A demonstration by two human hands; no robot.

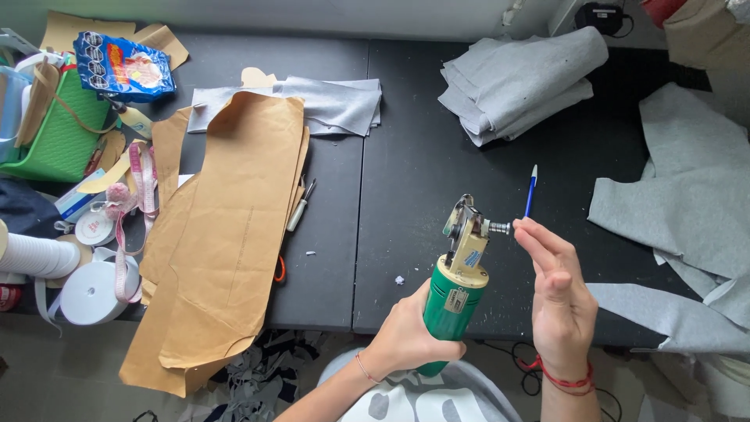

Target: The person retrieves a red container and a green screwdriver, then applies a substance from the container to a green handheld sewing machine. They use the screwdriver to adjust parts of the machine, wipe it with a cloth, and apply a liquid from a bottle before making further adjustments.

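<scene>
Head view, left hand [408,334] clenched around green cutter [455,291] body held upright, right hand [556,293] flat-open, fingertips [522,228] touching its metal side knob [498,227].

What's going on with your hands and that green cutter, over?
Left hand gripping green cutter upright. Right hand fingertips on its side knob. Blue pen lying just behind, not touching.

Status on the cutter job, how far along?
Done: grey fabric pieces lie stacked on the black table. In hand: left hand grips the green-bodied handheld rotary cutter; right hand fingertips are at its side knob. Left: brown paper patterns and loose grey fabric lie untouched.
</scene>
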